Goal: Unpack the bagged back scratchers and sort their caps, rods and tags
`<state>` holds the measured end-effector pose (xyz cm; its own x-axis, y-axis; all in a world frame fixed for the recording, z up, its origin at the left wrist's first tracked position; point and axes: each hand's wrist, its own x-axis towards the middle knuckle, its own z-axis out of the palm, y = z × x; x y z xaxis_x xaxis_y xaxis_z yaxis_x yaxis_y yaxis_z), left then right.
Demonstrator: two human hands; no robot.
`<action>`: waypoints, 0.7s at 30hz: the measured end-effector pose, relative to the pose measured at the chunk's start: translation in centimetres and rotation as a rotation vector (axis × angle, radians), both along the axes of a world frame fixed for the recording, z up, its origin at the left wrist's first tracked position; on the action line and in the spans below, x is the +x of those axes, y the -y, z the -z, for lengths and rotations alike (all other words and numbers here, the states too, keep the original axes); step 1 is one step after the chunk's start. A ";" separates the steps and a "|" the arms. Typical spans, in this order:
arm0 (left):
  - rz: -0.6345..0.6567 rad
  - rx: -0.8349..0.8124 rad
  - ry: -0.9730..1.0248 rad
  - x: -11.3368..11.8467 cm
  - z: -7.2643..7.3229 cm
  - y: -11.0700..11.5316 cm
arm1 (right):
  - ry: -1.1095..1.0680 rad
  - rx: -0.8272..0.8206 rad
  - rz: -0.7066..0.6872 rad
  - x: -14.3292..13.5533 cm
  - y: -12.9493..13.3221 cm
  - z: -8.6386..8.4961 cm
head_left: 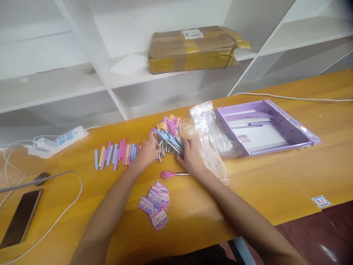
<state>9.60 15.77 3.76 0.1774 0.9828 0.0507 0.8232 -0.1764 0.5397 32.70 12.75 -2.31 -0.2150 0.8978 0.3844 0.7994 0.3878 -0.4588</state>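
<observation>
A heap of small back scratchers (168, 132), with hand-shaped heads in blue, pink, yellow and purple on metal rods, lies between my two hands. My left hand (147, 152) is at the heap's left side, its fingers curled in around a rod; part of the grip is hidden. On the right, my right hand (192, 156) closes on the rod ends of several back scratchers, blue ones among them. Nearer to me lies a single pink back scratcher (168, 175), its rod running under my right wrist. Coloured sticks (114, 154) in blue, pink, yellow and purple form a row beyond my left wrist.
Printed cards (155, 206) lie piled in front. Clear plastic bags (211, 136) sit beside a purple open box (242, 151). To the left are a phone (21, 219), cables and a power strip (59, 141). A taped carton (193, 49) rests on the shelf behind.
</observation>
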 end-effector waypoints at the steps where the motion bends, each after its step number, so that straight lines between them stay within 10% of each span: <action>1: 0.000 -0.012 0.045 0.5 -0.2 0.2 | -0.012 -0.001 -0.003 0.1 -0.1 0.1; 14: 0.027 0.049 0.233 7.0 1.1 2.3 | -0.132 -0.086 0.010 1.2 -1.1 0.3; 21: -0.068 0.141 0.171 -2.4 -1.5 4.6 | -0.135 0.004 0.054 1.5 -0.4 -0.5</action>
<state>7.16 11.12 5.31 0.0879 0.9733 0.2121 0.7343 -0.2072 0.6465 34.25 13.13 -1.81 -0.1126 0.9052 0.4098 0.7503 0.3479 -0.5622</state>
